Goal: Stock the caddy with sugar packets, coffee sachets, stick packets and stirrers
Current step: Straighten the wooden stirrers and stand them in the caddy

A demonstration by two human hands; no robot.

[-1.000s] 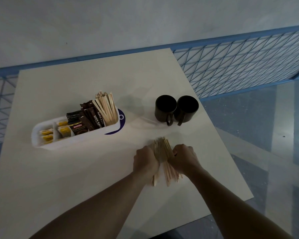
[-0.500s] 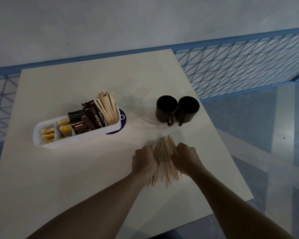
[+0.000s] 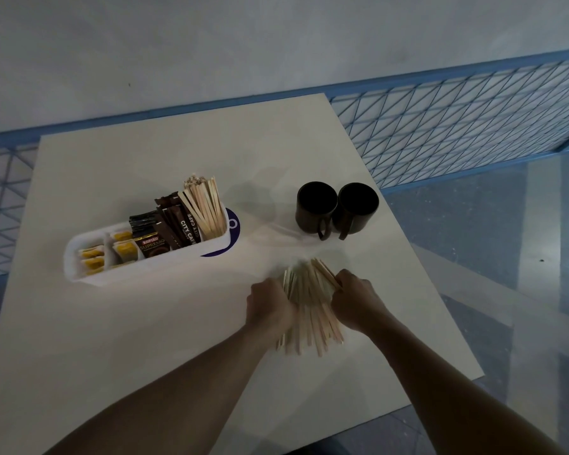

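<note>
A loose bundle of stirrers (image 3: 309,305) lies on the worktop (image 3: 178,323) near its right front part, fanned out at both ends and squeezed at the middle between the two hands. The left hand (image 3: 268,305) is curled against the bundle's left side, and the right hand (image 3: 353,302) presses in from the right, fingers closed around the sticks. Well to the left and farther back sits the white caddy (image 3: 89,274), long and divided: yellow sugar packets (image 3: 92,257) fill its left compartments, dark coffee sachets (image 3: 150,243) and brown stick packets (image 3: 183,221) stand in the middle, and more stirrers lean upright at its right end. Behind the hands, near the right edge, two dark mugs (image 3: 337,206) stand touching each other.
</note>
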